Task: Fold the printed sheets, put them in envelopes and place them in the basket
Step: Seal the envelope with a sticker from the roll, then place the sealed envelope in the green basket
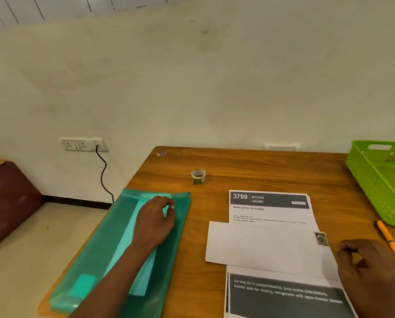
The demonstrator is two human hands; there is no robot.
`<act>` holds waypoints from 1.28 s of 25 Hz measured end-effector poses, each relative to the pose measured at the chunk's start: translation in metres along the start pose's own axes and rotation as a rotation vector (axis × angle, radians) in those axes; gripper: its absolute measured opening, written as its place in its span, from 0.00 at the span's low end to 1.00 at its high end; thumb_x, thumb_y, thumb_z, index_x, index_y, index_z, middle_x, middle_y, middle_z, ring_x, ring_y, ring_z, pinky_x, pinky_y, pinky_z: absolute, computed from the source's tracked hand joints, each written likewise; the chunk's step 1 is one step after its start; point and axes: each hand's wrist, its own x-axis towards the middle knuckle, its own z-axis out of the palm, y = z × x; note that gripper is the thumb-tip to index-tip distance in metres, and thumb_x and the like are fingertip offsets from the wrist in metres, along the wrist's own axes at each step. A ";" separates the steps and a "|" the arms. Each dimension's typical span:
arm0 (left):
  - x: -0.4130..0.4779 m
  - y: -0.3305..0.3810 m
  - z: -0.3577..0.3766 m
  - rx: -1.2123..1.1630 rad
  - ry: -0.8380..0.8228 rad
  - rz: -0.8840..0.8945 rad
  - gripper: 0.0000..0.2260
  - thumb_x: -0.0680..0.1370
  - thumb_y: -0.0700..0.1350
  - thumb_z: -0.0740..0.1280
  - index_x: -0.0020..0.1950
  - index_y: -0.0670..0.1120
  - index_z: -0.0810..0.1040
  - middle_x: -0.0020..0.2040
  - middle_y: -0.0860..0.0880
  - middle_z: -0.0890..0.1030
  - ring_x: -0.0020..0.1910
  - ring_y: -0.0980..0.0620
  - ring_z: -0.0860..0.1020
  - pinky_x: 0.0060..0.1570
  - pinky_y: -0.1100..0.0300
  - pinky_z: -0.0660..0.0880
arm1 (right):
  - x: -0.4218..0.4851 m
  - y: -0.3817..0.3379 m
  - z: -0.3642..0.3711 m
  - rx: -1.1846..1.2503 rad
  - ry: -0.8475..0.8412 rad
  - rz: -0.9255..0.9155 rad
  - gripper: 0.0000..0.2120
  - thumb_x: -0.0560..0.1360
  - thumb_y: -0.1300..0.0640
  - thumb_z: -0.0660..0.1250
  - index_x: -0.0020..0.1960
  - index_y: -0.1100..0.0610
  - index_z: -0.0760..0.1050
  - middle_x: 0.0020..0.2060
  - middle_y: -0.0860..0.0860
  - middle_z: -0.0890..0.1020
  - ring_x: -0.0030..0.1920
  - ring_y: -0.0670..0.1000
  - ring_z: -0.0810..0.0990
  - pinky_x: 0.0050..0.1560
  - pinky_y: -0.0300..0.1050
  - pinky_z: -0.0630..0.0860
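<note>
The envelope (267, 246) is laid crosswise on the sheets (272, 212), just left of the curled, empty right hand (366, 267).

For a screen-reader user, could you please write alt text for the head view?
A person's left hand rests on a green plastic folder while the right hand rests beside a white envelope lying on printed sheets; a green basket sits far right.

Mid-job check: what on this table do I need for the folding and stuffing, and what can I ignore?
Needed: printed sheets, white envelope lying across them, green basket, green folder under left hand.
Ignore: sticker roll, orange pencil, wall socket.
</note>
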 end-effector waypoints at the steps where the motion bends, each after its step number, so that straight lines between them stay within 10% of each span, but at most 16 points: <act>1: -0.009 -0.007 -0.004 0.013 0.000 0.001 0.07 0.78 0.45 0.68 0.55 0.49 0.81 0.55 0.51 0.82 0.54 0.52 0.79 0.56 0.60 0.72 | -0.001 -0.003 -0.003 -0.005 -0.005 -0.042 0.14 0.74 0.57 0.62 0.40 0.66 0.79 0.38 0.65 0.81 0.29 0.60 0.73 0.36 0.49 0.73; 9: -0.070 0.060 0.014 0.042 -0.209 0.153 0.16 0.80 0.54 0.64 0.67 0.54 0.73 0.67 0.54 0.74 0.64 0.54 0.72 0.62 0.64 0.68 | -0.003 -0.026 -0.012 -0.161 -0.262 0.165 0.10 0.76 0.54 0.66 0.51 0.59 0.81 0.47 0.57 0.83 0.45 0.59 0.79 0.43 0.48 0.75; 14: -0.060 0.095 0.050 0.259 -0.394 0.208 0.29 0.79 0.65 0.53 0.78 0.56 0.54 0.79 0.52 0.58 0.78 0.48 0.56 0.74 0.47 0.57 | -0.042 -0.064 -0.028 -0.095 -0.398 0.156 0.10 0.66 0.53 0.78 0.46 0.51 0.84 0.43 0.49 0.84 0.44 0.53 0.78 0.41 0.47 0.77; 24: -0.014 0.118 0.049 0.128 -0.507 -0.049 0.16 0.75 0.58 0.69 0.55 0.49 0.75 0.52 0.50 0.80 0.48 0.53 0.76 0.43 0.60 0.72 | -0.062 -0.101 -0.013 -0.088 -0.536 -0.031 0.17 0.58 0.39 0.79 0.41 0.46 0.84 0.37 0.44 0.80 0.37 0.48 0.78 0.33 0.41 0.79; 32: -0.005 0.127 0.025 -0.122 -0.796 -0.181 0.11 0.72 0.48 0.76 0.48 0.43 0.81 0.47 0.48 0.84 0.46 0.49 0.83 0.36 0.64 0.78 | -0.067 -0.103 -0.014 0.059 -0.420 -0.015 0.14 0.72 0.39 0.65 0.44 0.46 0.83 0.40 0.43 0.82 0.37 0.48 0.80 0.35 0.39 0.80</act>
